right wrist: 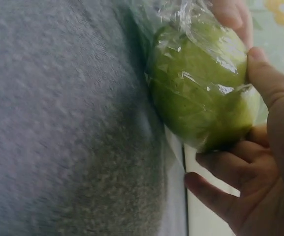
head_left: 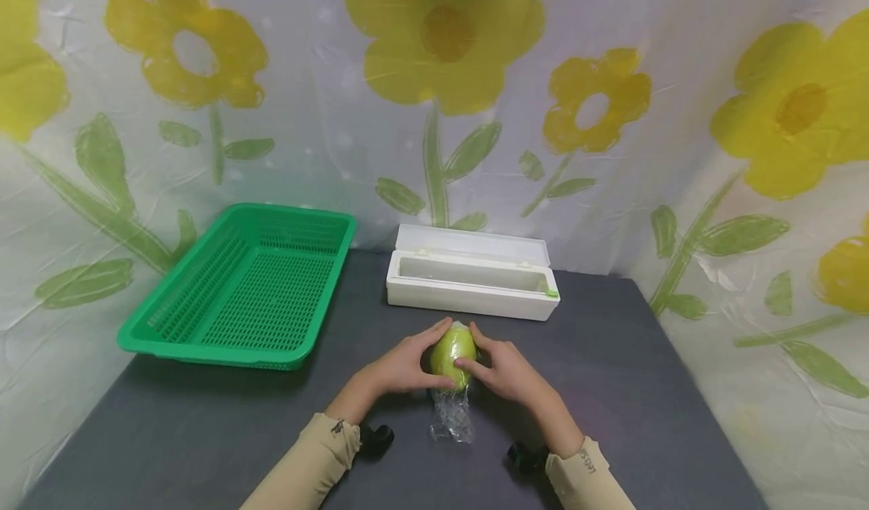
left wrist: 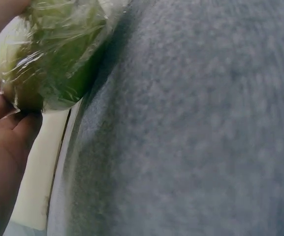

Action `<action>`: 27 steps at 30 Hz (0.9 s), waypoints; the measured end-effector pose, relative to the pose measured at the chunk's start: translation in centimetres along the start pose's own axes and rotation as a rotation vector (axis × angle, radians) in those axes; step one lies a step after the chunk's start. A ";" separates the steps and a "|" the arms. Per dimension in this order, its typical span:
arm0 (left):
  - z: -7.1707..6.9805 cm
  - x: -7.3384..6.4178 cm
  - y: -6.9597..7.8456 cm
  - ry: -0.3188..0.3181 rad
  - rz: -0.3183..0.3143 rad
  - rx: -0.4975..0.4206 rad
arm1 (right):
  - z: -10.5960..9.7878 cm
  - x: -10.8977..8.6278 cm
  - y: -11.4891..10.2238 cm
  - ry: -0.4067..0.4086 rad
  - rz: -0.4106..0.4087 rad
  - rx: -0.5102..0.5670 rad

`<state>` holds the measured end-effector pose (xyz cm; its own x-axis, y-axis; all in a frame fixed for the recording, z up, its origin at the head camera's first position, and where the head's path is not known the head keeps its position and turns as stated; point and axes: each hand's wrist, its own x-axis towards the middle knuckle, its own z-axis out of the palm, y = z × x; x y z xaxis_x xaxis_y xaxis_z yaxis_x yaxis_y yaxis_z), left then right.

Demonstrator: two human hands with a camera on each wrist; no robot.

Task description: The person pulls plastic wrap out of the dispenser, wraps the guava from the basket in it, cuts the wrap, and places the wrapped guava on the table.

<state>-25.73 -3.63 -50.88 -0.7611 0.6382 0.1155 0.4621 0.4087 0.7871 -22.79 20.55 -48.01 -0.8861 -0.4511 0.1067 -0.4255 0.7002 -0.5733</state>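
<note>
A yellow-green oval fruit (head_left: 451, 355), its exact kind unclear, is wrapped in clear cling film (head_left: 452, 418) whose crumpled loose end trails toward the person. My left hand (head_left: 405, 362) holds the fruit from the left, thumb low and fingers at the far end. From the other side my right hand (head_left: 504, 370) grips it, with the thumb across its near face. In the right wrist view, the film lies wrinkled and shiny over the fruit (right wrist: 201, 86), and fingertips curl at its side. The left wrist view shows the wrapped fruit (left wrist: 58, 59) partly cut off by the frame.
Behind the hands stands a long white cling film box (head_left: 468, 299), its lid (head_left: 475, 244) raised and a small green slider at its right end. A green slotted basket (head_left: 312, 329) sits at the left. A flowered curtain surrounds the dark grey table (head_left: 645, 412).
</note>
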 end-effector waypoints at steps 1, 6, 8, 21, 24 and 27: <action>0.0 -0.1 0.0 -0.003 0.004 -0.001 | 0.0 0.0 -0.1 -0.014 0.011 0.004; 0.2 -0.3 -0.1 0.002 0.007 -0.004 | -0.3 0.0 -0.4 -0.072 0.040 0.005; 0.3 -0.3 -0.1 0.010 0.002 -0.006 | -0.5 0.1 -0.5 -0.080 0.032 0.001; 0.5 -0.3 0.4 0.054 -0.007 0.004 | -0.4 -0.2 -0.2 -0.106 0.024 0.042; 0.6 -0.6 0.4 0.072 -0.019 0.022 | -0.2 -0.2 -0.2 -0.117 0.048 0.073; 0.4 -0.6 0.4 0.079 -0.017 0.021 | -0.2 0.0 -0.2 -0.070 0.040 0.081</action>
<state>-24.92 -3.56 -50.88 -0.8022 0.5778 0.1503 0.4576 0.4334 0.7763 -22.74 20.57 -47.75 -0.8858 -0.4632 0.0271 -0.3714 0.6728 -0.6398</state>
